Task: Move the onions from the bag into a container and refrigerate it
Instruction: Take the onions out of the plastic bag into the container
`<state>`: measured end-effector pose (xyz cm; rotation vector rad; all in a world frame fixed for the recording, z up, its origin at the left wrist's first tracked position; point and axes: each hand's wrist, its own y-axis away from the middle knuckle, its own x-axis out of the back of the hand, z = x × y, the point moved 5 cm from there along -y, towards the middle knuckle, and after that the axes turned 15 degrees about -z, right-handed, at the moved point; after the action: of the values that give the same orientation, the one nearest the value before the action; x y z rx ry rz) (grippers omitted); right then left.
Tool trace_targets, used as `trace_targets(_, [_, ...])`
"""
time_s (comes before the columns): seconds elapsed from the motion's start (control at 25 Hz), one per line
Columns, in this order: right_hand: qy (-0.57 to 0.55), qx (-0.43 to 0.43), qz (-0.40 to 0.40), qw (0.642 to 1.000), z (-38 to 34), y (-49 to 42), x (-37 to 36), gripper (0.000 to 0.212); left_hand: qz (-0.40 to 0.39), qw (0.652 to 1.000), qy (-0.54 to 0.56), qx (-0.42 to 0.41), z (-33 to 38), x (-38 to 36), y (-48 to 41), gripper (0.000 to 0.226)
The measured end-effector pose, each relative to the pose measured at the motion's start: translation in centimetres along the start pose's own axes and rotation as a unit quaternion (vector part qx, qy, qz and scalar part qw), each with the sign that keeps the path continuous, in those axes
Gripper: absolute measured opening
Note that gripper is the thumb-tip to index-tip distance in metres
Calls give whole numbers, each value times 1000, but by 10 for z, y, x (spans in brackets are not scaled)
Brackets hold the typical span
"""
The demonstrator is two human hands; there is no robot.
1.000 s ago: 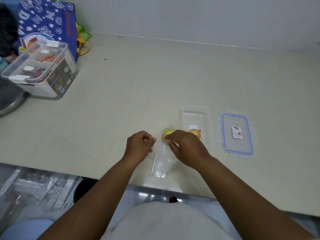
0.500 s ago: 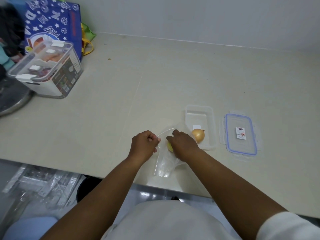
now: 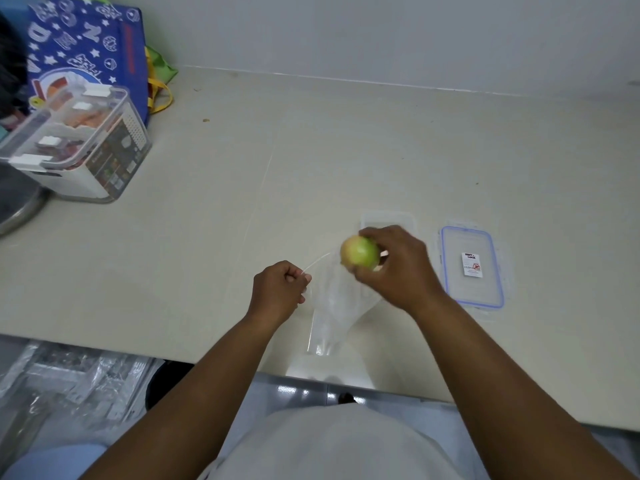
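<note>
My right hand (image 3: 398,271) grips a yellow-green onion (image 3: 359,253) and holds it just above the mouth of a clear plastic bag (image 3: 334,306). The bag lies flat on the beige counter (image 3: 277,168) near its front edge. My left hand (image 3: 278,292) pinches the bag's left rim. A small clear container (image 3: 388,218) sits right behind my right hand, which hides most of it and anything inside it. Its blue-rimmed lid (image 3: 471,266) lies flat to the right.
A large clear lidded box (image 3: 76,147) with packets stands at the back left, in front of a blue printed bag (image 3: 83,53). A metal bowl's rim (image 3: 17,209) shows at the far left edge. Clear plastic wrapping (image 3: 69,382) lies below the counter's front edge.
My right hand came out of the bag with the yellow-green onion and rose toward the container. It now covers the brown onion seen in the container earlier. The left hand kept its hold.
</note>
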<state>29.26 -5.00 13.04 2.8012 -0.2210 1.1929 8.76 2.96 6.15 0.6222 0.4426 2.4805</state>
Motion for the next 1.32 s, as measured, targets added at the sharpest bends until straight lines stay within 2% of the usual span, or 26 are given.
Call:
trace_targets(0.08, [-34, -56, 71, 995, 20, -8, 24, 56, 0, 1000, -2, 1, 1, -1, 0, 12])
trace_targets(0.12, [-22, -100, 77, 992, 33, -17, 31, 56, 1, 1000, -5, 1, 0, -2, 0, 12])
trace_targets(0.2, [20, -186, 34, 982, 60, -38, 32, 57, 2, 1000, -6, 0, 0, -3, 2, 12])
trace_targets(0.28, [44, -234, -23, 971, 81, -57, 21, 50, 2, 1000, -7, 2, -1, -3, 2, 12])
trace_targets(0.4, [86, -270, -78, 956, 100, -73, -1, 39, 3, 1000, -13, 1, -3, -4, 4, 12])
trace_targets(0.52, [119, -279, -118, 945, 113, -77, -17, 39, 8, 1000, -14, 3, -3, -4, 4, 13])
trace_targets(0.72, [170, -247, -132, 945, 114, -74, -21, 40, 12, 1000, -4, 9, -5, -3, 3, 12])
trace_targets(0.84, [129, -176, -41, 975, 96, -44, -11, 41, 15, 1000, -1, 12, -7, -1, 3, 12])
trace_targets(0.92, [66, -89, 26, 994, 84, -9, -12, 27, 19, 1000, 5, 16, -7, 2, 3, 12])
trace_targets(0.96, [38, -57, 33, 997, 80, 10, -18, 19, 21, 1000, 10, 17, -7, 2, 3, 12])
trace_targets(1.04, [-4, -20, 19, 1000, 71, 41, -35, 12, 23, 999, 17, 17, -8, 3, 3, 12])
trace_targets(1.12, [-16, 5, -17, 1000, 60, 55, -57, 18, 26, 999, 31, 17, -9, 3, 5, 13])
trace_targets(1.24, [46, 46, -75, 995, 38, 49, -83, 40, 17, 998, 53, 17, -11, 3, 9, 22])
trace_targets(1.32, [113, 87, -109, 984, 23, 38, -96, 46, -3, 999, 39, 20, -15, 2, 12, 33])
